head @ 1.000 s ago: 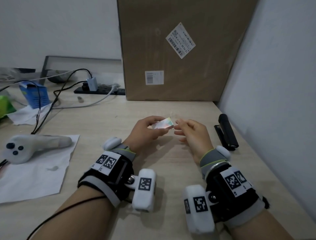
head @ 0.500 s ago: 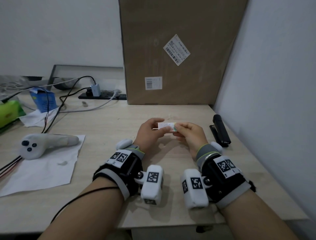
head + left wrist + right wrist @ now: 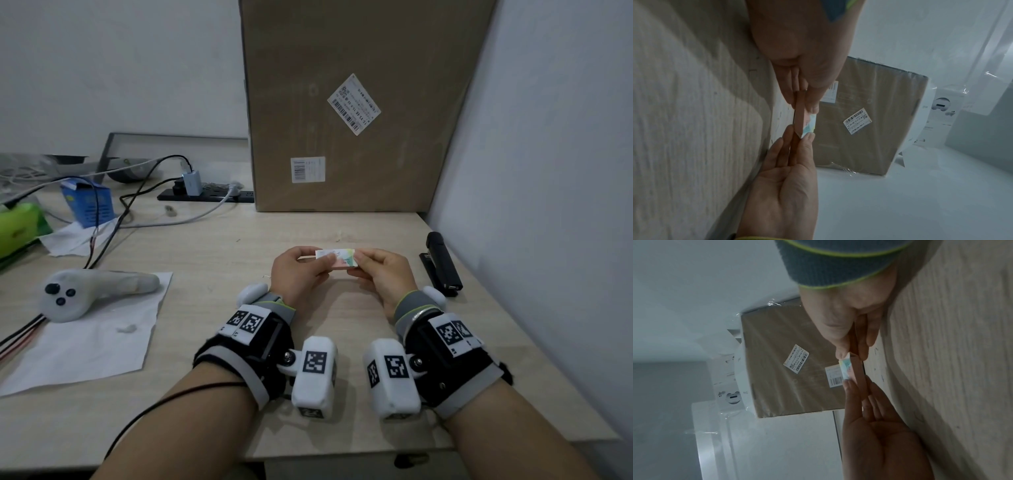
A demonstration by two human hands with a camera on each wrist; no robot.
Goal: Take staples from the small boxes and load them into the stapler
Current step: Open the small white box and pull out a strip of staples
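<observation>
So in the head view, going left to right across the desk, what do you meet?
Green pack → white controller → blue box → power strip → left hand → small staple box → right hand → black stapler.

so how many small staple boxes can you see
1. The small staple box is held above the table, pinched between the left hand and right hand. Others may lie out of view.
</observation>
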